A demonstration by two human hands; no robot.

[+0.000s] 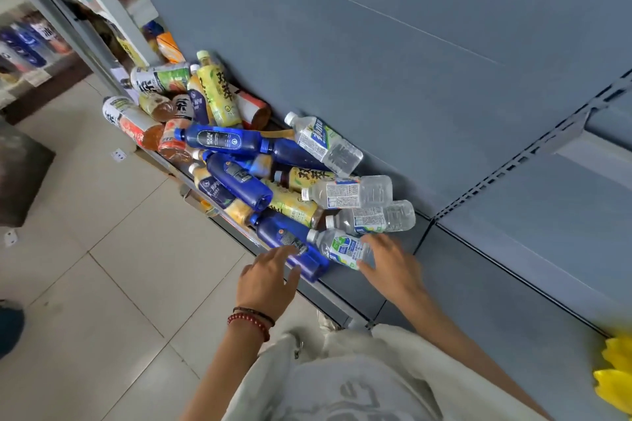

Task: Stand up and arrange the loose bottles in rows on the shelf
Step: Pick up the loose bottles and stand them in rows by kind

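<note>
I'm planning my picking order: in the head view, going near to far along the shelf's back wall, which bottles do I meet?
Nearest clear bottle → second clear bottle → third clear bottle → fourth clear bottle → yellow tea bottle.

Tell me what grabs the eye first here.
A jumbled heap of loose plastic drink bottles, blue, yellow-labelled and clear, sprawls along the grey metal shelf, mostly lying down. At its near end the left hand, with a red bead bracelet at the wrist, touches a dark blue plastic bottle. The right hand is at the base of a clear plastic water bottle.
</note>
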